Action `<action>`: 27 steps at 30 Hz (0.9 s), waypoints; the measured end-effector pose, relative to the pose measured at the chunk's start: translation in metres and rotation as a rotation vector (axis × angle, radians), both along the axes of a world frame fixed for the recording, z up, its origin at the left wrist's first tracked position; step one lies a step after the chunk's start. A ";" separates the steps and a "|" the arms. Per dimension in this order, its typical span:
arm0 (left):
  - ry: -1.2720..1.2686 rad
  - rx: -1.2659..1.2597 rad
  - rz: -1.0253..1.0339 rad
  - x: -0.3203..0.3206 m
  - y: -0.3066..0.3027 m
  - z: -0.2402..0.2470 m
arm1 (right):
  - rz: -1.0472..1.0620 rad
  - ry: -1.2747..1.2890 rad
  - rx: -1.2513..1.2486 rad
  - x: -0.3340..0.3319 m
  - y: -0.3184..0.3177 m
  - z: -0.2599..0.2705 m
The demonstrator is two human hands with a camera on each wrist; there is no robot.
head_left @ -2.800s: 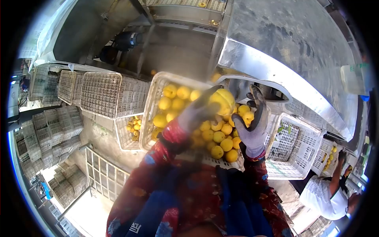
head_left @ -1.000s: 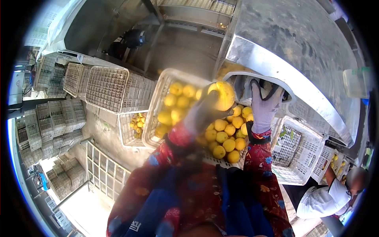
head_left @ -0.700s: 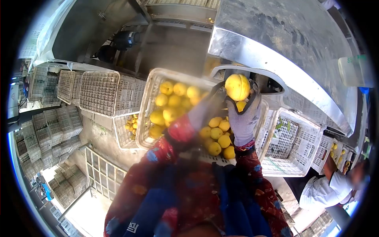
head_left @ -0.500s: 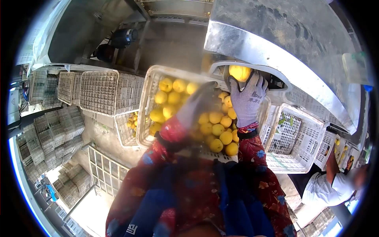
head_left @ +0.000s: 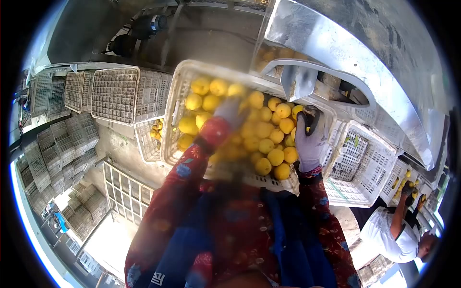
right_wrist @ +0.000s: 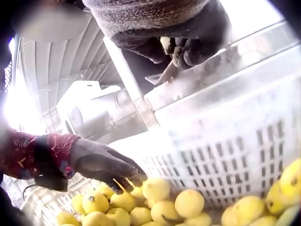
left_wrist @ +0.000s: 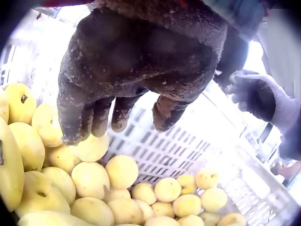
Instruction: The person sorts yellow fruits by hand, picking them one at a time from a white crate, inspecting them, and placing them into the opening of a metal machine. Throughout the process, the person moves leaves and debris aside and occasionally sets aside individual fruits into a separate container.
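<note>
A white plastic crate (head_left: 175, 91) holds many yellow peaches (head_left: 275, 157) in front of the person. My left hand (head_left: 230, 115), in a grey glove with a dark palm, is blurred over the left half of the peaches. The left wrist view shows that hand (left_wrist: 141, 61) palm down, its fingers hanging loosely above the fruit. Near the crate's right end, my right hand (head_left: 309, 139) has thumb and fingers apart, next to the peaches. In the right wrist view its fingers (right_wrist: 190, 52) are loosely bent, with no peach among them.
A metal chute opening (head_left: 300, 81) with a curved rim stands just beyond the crate, below a steel housing (head_left: 331, 43). Another white crate (head_left: 360, 192) is at right, with a person in a white shirt (head_left: 391, 233) beyond. Stacked crates (head_left: 117, 96) stand at left.
The left hand passed a peach to the right hand, which carried it to the chute opening. Now that peach is out of the hand; both hands have moved back over the crate.
</note>
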State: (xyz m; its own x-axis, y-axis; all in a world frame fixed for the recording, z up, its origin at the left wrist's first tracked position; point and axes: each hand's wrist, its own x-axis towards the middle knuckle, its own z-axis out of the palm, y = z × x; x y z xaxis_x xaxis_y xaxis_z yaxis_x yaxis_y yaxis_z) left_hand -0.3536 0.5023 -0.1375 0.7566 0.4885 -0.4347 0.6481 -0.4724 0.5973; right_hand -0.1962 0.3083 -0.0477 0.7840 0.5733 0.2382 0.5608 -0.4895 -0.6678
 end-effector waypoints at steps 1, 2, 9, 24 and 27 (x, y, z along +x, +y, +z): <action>0.066 0.132 -0.036 0.006 -0.002 -0.016 | -0.015 0.155 -0.262 -0.005 -0.012 -0.023; 0.131 0.268 -0.074 0.016 -0.005 -0.028 | -0.036 0.212 -0.335 -0.005 -0.017 -0.047; 0.279 0.455 -0.126 0.043 -0.004 -0.044 | 0.204 0.090 -1.077 0.010 0.010 -0.197; -0.561 -0.960 0.292 -0.016 -0.041 0.094 | 0.146 1.101 0.657 -0.056 -0.027 0.024; -0.664 -0.958 0.316 -0.016 -0.044 0.106 | 0.245 1.042 0.576 -0.057 -0.034 0.031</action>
